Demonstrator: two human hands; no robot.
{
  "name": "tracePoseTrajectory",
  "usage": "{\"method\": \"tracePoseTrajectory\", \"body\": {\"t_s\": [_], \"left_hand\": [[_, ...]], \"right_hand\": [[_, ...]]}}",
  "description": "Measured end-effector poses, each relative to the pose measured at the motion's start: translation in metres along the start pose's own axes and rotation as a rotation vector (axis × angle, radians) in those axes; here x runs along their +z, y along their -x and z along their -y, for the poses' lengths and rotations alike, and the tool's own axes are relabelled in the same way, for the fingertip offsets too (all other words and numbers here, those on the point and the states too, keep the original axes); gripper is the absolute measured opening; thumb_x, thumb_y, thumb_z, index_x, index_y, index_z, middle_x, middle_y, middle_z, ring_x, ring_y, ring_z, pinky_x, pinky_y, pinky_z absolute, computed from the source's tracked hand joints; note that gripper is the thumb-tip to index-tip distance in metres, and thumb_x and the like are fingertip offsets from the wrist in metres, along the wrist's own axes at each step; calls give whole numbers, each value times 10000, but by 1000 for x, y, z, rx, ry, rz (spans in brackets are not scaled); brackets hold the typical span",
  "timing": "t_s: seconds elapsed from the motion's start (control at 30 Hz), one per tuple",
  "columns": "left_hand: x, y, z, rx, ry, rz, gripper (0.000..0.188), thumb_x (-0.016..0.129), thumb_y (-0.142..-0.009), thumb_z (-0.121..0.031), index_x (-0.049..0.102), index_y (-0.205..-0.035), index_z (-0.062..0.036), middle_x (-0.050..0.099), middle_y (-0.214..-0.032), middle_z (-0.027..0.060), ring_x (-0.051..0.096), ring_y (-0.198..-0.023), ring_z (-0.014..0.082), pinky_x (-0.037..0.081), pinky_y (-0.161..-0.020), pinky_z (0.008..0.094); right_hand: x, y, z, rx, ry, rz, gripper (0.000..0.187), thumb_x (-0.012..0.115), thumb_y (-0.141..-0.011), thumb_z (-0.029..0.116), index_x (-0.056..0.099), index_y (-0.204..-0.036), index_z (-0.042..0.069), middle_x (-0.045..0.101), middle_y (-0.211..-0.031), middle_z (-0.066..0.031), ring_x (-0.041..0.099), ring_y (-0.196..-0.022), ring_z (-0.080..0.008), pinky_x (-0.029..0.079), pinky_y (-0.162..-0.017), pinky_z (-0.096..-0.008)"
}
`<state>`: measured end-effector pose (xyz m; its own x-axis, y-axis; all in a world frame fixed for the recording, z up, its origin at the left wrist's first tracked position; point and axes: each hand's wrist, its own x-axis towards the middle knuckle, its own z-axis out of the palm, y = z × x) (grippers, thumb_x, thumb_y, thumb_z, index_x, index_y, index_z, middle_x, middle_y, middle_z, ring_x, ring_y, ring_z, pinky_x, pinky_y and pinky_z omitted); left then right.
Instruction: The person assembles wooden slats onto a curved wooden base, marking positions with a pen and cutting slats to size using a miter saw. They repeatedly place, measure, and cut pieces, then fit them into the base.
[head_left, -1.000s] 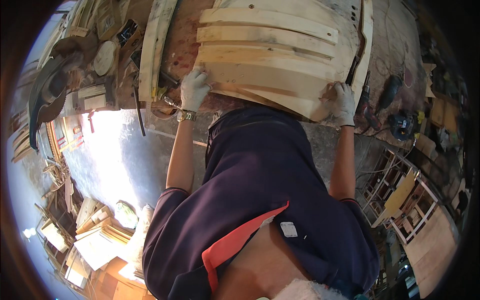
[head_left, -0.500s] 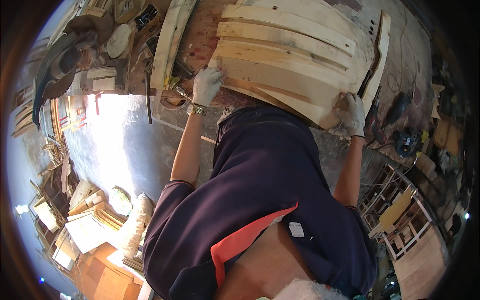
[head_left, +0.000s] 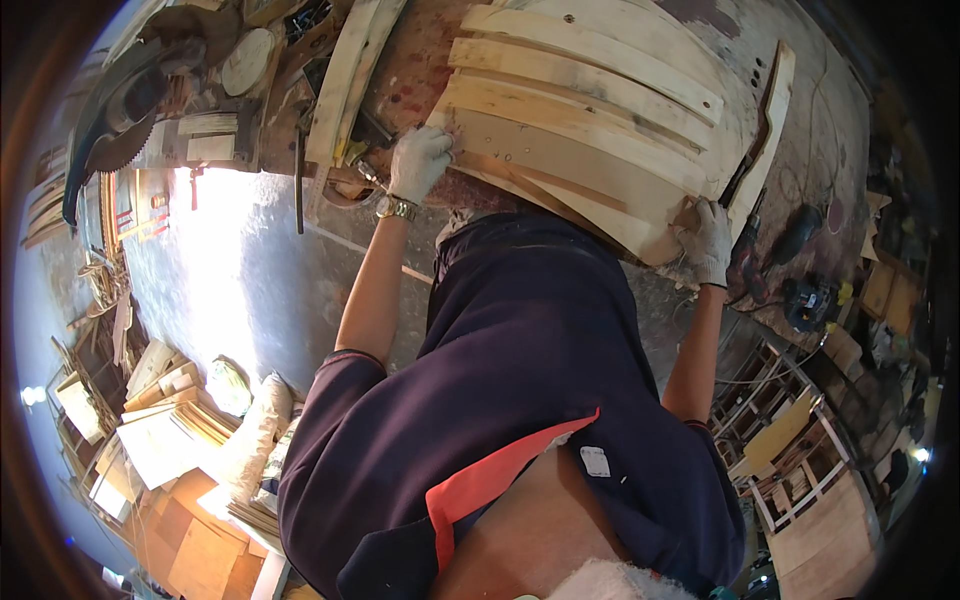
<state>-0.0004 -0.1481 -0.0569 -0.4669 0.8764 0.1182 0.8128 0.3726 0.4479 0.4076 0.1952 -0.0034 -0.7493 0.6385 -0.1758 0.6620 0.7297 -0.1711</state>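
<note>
Curved slatted wooden panel (head_left: 600,130) lying on a paint-stained table (head_left: 410,70), gripped at its near edge by two gloved hands — left hand (head_left: 418,162) closed over the left corner, right hand (head_left: 706,238) clasping the right corner. Just right of the panel, a power tool (head_left: 770,250) with a dark cord; beyond the left hand, a circular saw blade (head_left: 125,120) and stacked wood offcuts (head_left: 160,440) on the floor.

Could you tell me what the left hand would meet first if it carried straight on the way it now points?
Likely nothing new: the gloved left hand already rests on the near edge of the slatted wooden panel, so it would press into those slats.
</note>
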Motion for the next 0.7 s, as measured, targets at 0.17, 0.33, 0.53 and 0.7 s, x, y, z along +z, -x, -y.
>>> {"method": "tracePoseTrajectory", "body": {"t_s": [0.17, 0.33, 0.53, 0.7], "left_hand": [[1, -5, 7, 12, 68, -12, 137, 762, -760, -192, 704, -831, -90, 657, -876, 54, 645, -890, 286, 510, -793, 423], [-2, -6, 4, 21, -38, 47, 137, 753, -779, -215, 705, -855, -111, 661, -882, 45, 645, -903, 279, 505, -797, 424], [-2, -2, -6, 82, -81, -27, 108, 731, -789, -186, 699, -852, -105, 682, -933, 26, 643, -900, 262, 495, -815, 418], [-6, -2, -16, 52, -173, -25, 230, 781, -742, -269, 717, -877, -95, 684, -1059, 53, 614, -1017, 276, 479, -864, 430]], "right_hand": [[-1, 0, 0, 0, -36, 15, 618, 852, -675, 196, 637, -1249, 112, 617, -1184, -102, 565, -1156, -343, 469, -1016, -470], [0, -1, 0, 0, -34, -2, 630, 839, -684, 178, 635, -1275, 94, 617, -1193, -117, 567, -1161, -364, 482, -995, -463], [-1, -2, 0, -33, 0, -22, 591, 831, -691, 190, 633, -1232, 58, 618, -1156, -132, 573, -1135, -375, 487, -970, -466], [0, -3, 1, -12, 21, -6, 600, 856, -675, 225, 652, -1229, 117, 640, -1156, -102, 585, -1137, -339, 468, -995, -471]]}}
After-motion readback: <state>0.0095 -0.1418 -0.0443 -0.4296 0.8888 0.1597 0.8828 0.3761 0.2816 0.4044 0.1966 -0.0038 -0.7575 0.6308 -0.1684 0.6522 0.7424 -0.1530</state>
